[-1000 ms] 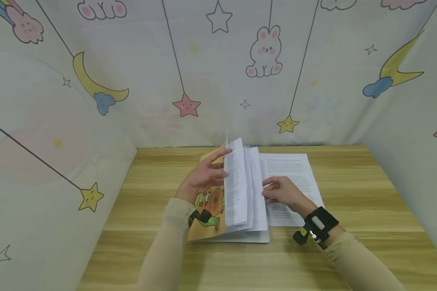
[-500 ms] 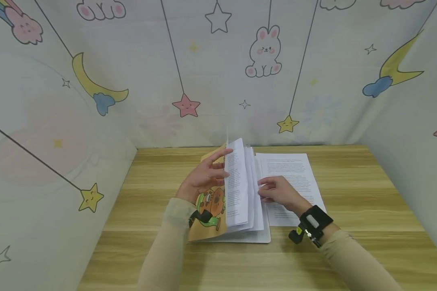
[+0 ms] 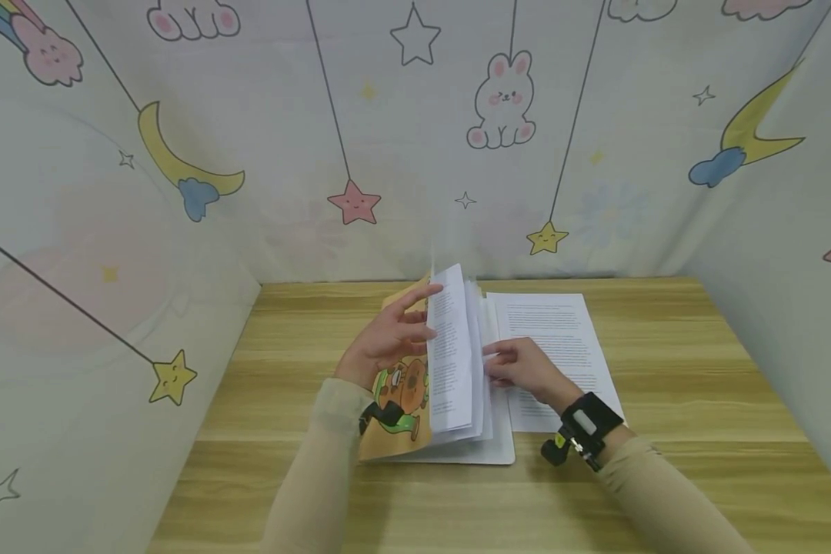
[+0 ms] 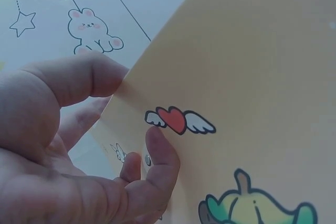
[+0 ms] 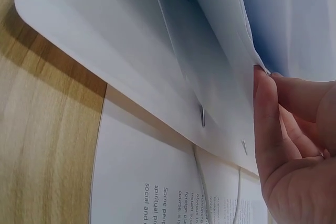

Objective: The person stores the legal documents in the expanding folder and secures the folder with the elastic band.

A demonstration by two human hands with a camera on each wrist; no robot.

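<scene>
A folder with an orange cartoon cover (image 3: pixel 405 435) stands partly open on the table in the head view, its printed pages (image 3: pixel 450 362) fanned upright. My left hand (image 3: pixel 391 335) grips the raised cover and pages by their edge. In the left wrist view, fingers lie against the orange cover (image 4: pixel 252 66), near a winged heart. At the fan's right side, my right hand (image 3: pixel 526 368) pinches the edge of a page sleeve. Up close in the right wrist view, thumb and fingertip meet on the thin sleeve (image 5: pixel 220 19); the folder's white back cover (image 5: pixel 79 30) lies below.
A loose printed sheet (image 3: pixel 550 323) lies on the wooden table (image 3: pixel 457 508), right of the folder and partly under my right forearm. Behind rises a white curtain (image 3: pixel 402 138) with cartoon drawings. More curtain closes off both sides.
My right hand has moved slightly left, and the rightmost pages of the fan have shifted left with it, baring more of the back cover. My left hand stays in place.
</scene>
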